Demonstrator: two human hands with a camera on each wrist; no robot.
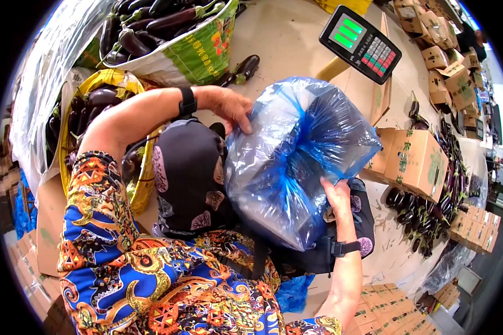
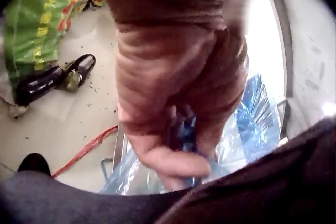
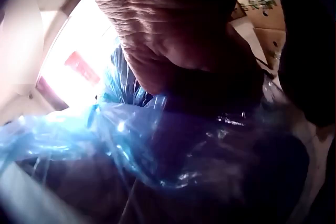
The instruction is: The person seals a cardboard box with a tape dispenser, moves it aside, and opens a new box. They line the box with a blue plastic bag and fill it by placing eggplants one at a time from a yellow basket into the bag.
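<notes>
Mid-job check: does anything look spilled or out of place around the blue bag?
Yes. Two loose eggplants lie on the floor beside the green-and-white sack. They look odd because many others are piled inside it; perhaps they fell out. I see no tear in the blue bag, though part is hidden.

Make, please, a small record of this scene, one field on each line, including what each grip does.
Main thing: blue plastic bag, bunched in the middle; contents unclear
Left grip: pinches the blue plastic bag at its side
Right grip: holds its opposite side; fingers partly hidden
Scale display: lit green; digits unreadable
Eggplants: some in a green-and-white sack, others loose on the floor
Packaging: cardboard boxes, several, right of the bag in the head view
</notes>
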